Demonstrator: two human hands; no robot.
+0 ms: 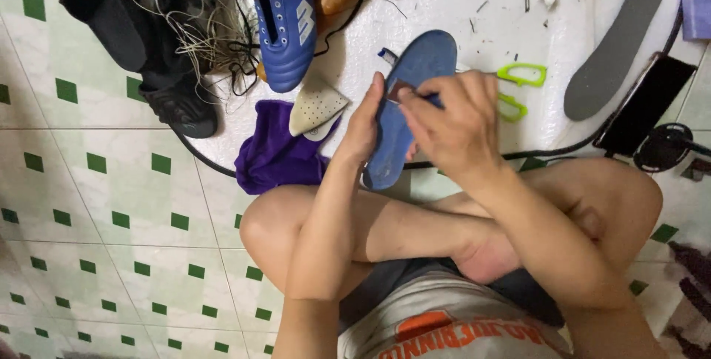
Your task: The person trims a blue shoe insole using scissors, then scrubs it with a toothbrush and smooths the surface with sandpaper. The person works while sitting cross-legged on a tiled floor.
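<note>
A blue shoe insole (412, 78) is held up at a slant over my crossed legs. My left hand (363, 126) grips its left edge from below. My right hand (452, 122) is closed on a small blue-handled tool (427, 98) whose tip touches the middle of the insole. A blue sports shoe (286, 22) with white stripes lies on the white board beyond my hands.
Green-handled scissors (518, 85) and a grey insole (615, 44) lie to the right on the white board (459, 4). A purple cloth (275, 148), a perforated cream shoe piece (315, 103), a black sandal (181, 103), tangled thread (196, 26) and a black phone (646, 103) are around.
</note>
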